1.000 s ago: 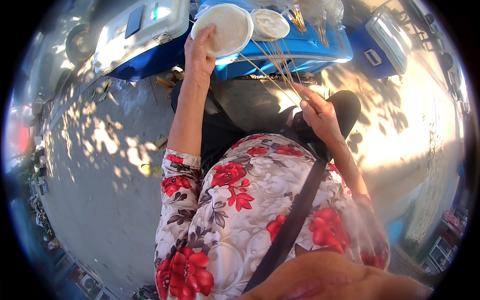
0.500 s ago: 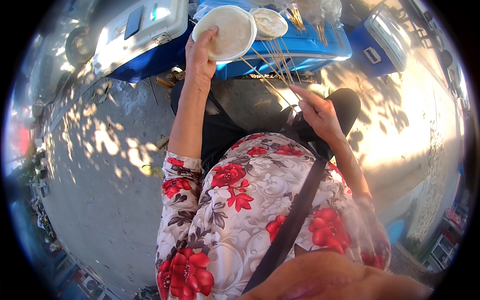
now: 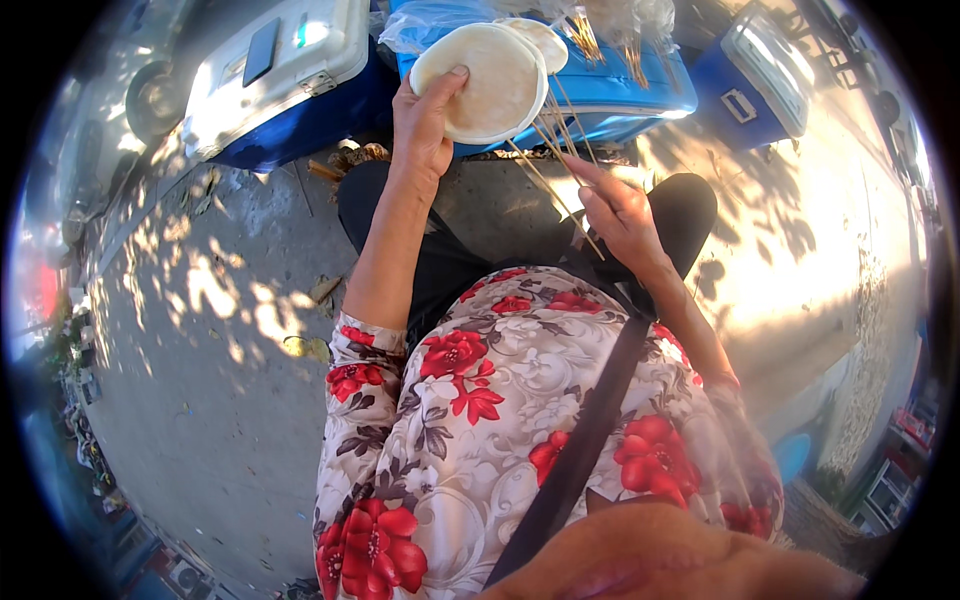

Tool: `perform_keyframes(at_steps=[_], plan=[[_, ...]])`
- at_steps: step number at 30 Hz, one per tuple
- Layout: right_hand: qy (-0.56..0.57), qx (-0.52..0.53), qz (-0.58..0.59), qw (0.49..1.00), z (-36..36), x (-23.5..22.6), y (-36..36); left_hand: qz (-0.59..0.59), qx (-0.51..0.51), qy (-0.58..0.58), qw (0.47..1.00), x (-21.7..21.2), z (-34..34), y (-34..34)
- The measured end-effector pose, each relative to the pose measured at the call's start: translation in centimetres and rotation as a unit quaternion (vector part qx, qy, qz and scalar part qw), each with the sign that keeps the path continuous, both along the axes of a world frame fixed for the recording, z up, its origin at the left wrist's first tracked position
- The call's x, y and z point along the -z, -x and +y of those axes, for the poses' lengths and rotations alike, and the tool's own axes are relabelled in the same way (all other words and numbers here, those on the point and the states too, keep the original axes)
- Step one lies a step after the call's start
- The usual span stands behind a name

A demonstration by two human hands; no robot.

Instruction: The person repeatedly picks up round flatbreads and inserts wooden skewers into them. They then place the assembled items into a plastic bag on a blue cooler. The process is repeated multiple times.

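My left hand (image 3: 424,128) grips a round, pale flatbread (image 3: 482,85) by its left edge, thumb on top. It looks like a stack of more than one. Behind it, partly covered, another pale flatbread (image 3: 550,44) lies on the blue cooler box (image 3: 640,100). Thin bamboo skewers (image 3: 545,184) run from under the flatbread's right side toward my right hand (image 3: 622,216). That hand is closed around their lower ends, index finger stretched along them. How many it holds is hard to make out.
A blue cooler with a white lid (image 3: 225,110) stands at the left, a dark phone (image 3: 261,52) on top. Plastic bags (image 3: 425,28) and bundled skewers (image 3: 583,38) rest on the middle box. Another blue cooler (image 3: 750,95) stands at the right.
My left hand has brought the flatbread right and nearer, so it covers more of the one behind. My right hand has shifted slightly left, closer to the flatbread, with the skewers.
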State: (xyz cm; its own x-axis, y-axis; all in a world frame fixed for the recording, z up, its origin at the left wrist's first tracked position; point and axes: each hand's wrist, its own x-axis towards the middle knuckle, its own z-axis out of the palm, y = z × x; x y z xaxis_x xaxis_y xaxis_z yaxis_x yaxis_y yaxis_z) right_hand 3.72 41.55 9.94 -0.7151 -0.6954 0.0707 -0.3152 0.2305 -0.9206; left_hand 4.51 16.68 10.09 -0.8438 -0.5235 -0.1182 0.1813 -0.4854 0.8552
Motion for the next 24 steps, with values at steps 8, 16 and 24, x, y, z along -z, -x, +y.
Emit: perform_keyframes(at_steps=[8,16,24], plan=[[0.051,0.022,-0.072,0.996,-1.8,0.7,0.3,0.010,0.004,0.025,1.000,0.8,1.8,0.0],[0.109,0.031,-0.180,0.977,-3.2,1.3,0.8,-0.009,0.013,0.038,0.999,1.0,2.6,-0.2],[0.182,-0.023,-0.255,0.949,-3.3,4.5,2.7,-0.064,0.053,0.002,0.997,4.2,2.0,-0.7]])
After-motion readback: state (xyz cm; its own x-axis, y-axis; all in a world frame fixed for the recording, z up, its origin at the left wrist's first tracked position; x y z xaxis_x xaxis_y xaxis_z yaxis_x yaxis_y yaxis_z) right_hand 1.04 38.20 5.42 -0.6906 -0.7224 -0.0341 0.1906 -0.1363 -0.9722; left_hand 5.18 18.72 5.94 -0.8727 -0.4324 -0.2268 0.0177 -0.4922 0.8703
